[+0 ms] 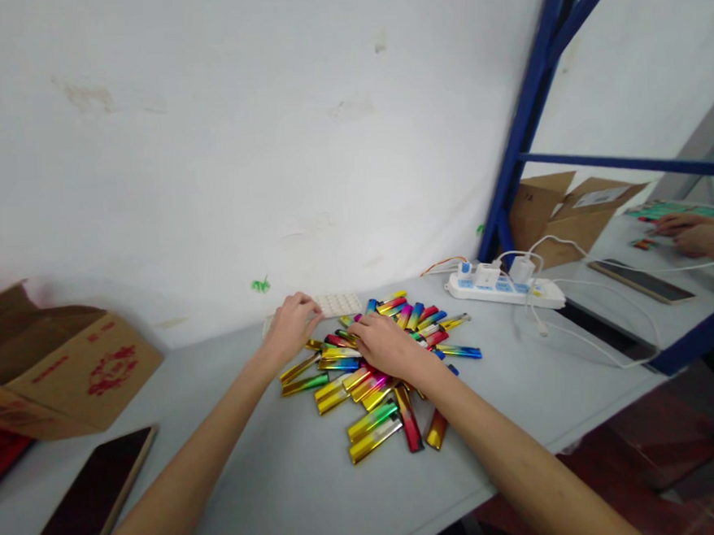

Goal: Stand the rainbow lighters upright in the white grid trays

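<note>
Shiny, flat, lighter-like sticks (373, 417) in metallic gold, red, green, blue and pink lie in a loose, overlapping pile on a pale grey table (256, 486), in front of a white wall (232, 146).

The right forearm slants in from the lower right. Its hand (382, 341) is palm down over the upper middle of the pile, fingers bent and pointing left. The fingertips are among the sticks; whether they pinch one cannot be told.

The left forearm rises from the lower left. Its hand (293, 327) arches at the pile's upper left edge, over a cream tray with rows of small round shapes (339, 304). The fingers curl down towards the right, close to the thumb; any hold between them cannot be made out.

To the left are an open brown cardboard box with red print (104, 371) and a dark-screened flat device (92, 502). To the right, a white power strip (499, 290) holds plugs and cables, beside a blue metal frame (531, 92). Beyond it, another person's hands (690, 233) are over a neighbouring table (621, 237).
</note>
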`<action>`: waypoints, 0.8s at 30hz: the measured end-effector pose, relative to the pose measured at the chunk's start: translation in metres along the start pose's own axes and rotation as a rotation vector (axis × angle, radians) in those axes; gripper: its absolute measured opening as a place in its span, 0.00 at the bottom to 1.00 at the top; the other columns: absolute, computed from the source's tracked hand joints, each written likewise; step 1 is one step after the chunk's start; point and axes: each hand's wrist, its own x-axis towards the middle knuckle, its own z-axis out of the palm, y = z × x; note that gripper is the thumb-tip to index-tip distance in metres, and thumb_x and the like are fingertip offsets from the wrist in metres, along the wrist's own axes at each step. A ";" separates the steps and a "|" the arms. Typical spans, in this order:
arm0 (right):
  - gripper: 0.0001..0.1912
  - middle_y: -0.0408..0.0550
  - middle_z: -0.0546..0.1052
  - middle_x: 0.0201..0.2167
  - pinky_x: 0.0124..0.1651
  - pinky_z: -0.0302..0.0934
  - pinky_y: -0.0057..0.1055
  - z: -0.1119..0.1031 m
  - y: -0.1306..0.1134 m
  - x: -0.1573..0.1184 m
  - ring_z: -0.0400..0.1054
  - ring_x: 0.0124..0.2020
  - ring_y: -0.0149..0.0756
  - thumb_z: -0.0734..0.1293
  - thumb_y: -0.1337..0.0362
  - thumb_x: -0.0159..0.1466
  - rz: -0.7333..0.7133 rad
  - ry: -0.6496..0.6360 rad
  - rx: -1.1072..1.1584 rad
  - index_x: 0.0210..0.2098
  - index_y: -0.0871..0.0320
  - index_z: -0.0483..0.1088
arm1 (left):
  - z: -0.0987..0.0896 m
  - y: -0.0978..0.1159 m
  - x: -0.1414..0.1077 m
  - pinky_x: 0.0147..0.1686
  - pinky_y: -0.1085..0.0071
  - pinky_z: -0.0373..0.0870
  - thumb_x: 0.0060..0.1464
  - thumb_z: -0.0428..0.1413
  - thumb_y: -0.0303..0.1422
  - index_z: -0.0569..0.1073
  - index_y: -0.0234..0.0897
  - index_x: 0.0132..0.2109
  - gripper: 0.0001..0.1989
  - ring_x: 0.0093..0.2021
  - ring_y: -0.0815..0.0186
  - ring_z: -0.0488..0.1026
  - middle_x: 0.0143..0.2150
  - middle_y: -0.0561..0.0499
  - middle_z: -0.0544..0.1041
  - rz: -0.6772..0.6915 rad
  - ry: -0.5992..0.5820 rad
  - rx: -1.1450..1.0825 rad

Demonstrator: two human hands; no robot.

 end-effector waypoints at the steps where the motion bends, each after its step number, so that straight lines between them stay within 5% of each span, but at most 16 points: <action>1: 0.15 0.56 0.82 0.50 0.60 0.64 0.36 0.000 0.000 0.000 0.74 0.53 0.44 0.60 0.71 0.77 -0.002 -0.003 0.002 0.53 0.61 0.77 | -0.008 -0.001 -0.007 0.63 0.52 0.73 0.67 0.54 0.37 0.81 0.38 0.46 0.12 0.58 0.50 0.75 0.54 0.40 0.77 0.000 0.026 -0.022; 4: 0.14 0.57 0.82 0.50 0.59 0.64 0.36 0.000 0.000 0.001 0.74 0.54 0.45 0.61 0.69 0.77 0.007 -0.017 0.005 0.53 0.62 0.77 | -0.042 -0.005 -0.043 0.66 0.49 0.72 0.68 0.51 0.47 0.81 0.40 0.43 0.19 0.61 0.49 0.75 0.58 0.39 0.77 -0.017 0.199 -0.157; 9: 0.14 0.59 0.81 0.52 0.60 0.64 0.38 -0.001 0.000 0.002 0.73 0.56 0.47 0.63 0.64 0.78 0.049 -0.034 -0.004 0.54 0.62 0.78 | -0.090 -0.011 -0.146 0.68 0.43 0.72 0.64 0.50 0.63 0.80 0.49 0.39 0.27 0.64 0.49 0.76 0.67 0.53 0.77 -0.155 0.112 -0.219; 13: 0.16 0.59 0.81 0.53 0.63 0.62 0.42 0.003 -0.002 0.001 0.71 0.58 0.48 0.61 0.72 0.75 0.068 -0.020 -0.021 0.54 0.60 0.78 | -0.090 -0.022 -0.227 0.63 0.42 0.77 0.54 0.55 0.67 0.81 0.60 0.35 0.22 0.62 0.46 0.80 0.68 0.70 0.76 -0.268 0.040 -0.270; 15: 0.19 0.60 0.80 0.53 0.64 0.62 0.43 0.006 -0.005 0.001 0.71 0.58 0.49 0.60 0.75 0.73 0.084 0.001 -0.035 0.55 0.61 0.79 | -0.082 -0.024 -0.250 0.61 0.43 0.79 0.52 0.57 0.65 0.82 0.60 0.33 0.20 0.62 0.43 0.80 0.65 0.66 0.80 -0.228 -0.008 -0.301; 19: 0.17 0.63 0.78 0.53 0.65 0.62 0.46 0.012 -0.012 0.001 0.69 0.59 0.53 0.62 0.73 0.72 0.106 0.020 -0.073 0.55 0.62 0.79 | -0.066 -0.014 -0.253 0.62 0.52 0.79 0.58 0.60 0.53 0.80 0.48 0.31 0.17 0.59 0.45 0.82 0.65 0.50 0.81 -0.224 -0.129 -0.278; 24: 0.14 0.62 0.78 0.53 0.64 0.63 0.46 0.013 -0.010 0.002 0.68 0.60 0.53 0.63 0.66 0.76 0.125 0.024 -0.086 0.52 0.61 0.80 | -0.050 -0.011 -0.217 0.60 0.52 0.80 0.54 0.62 0.47 0.78 0.44 0.44 0.15 0.56 0.47 0.83 0.55 0.43 0.85 -0.200 -0.077 -0.292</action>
